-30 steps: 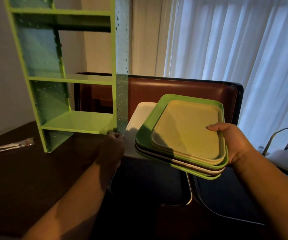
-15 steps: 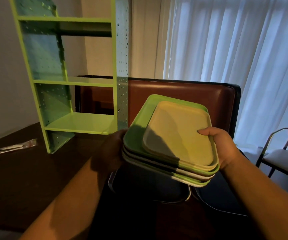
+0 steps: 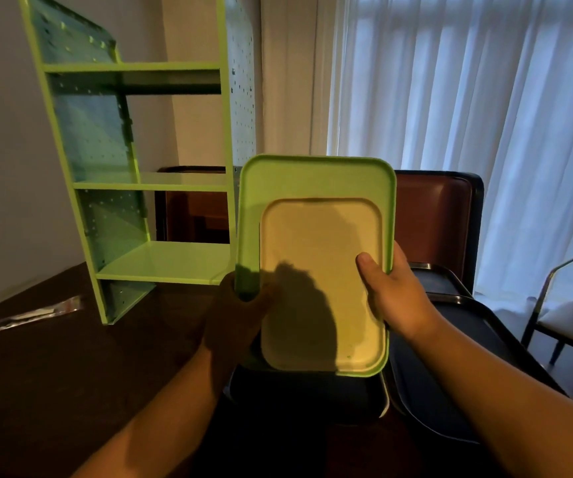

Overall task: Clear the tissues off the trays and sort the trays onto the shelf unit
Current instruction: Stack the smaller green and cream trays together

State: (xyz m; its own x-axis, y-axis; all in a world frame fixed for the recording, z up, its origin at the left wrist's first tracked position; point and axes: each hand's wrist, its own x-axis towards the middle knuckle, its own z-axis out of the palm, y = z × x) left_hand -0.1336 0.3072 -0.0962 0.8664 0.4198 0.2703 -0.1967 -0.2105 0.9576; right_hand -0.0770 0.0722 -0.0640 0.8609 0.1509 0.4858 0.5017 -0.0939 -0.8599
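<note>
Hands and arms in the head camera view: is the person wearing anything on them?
Nothing shows. The left hand and right hand are bare, with no gloves, rings or watch, and both forearms are uncovered as far as the frame reaches, with no sleeve in view.

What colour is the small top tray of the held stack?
Cream, pale yellow; the top tray shows best in the head view.

Two bare forearms entering from lower frame; no sleeves, left hand [image 3: 240, 312] in shadow, right hand [image 3: 395, 298] lit.
</note>
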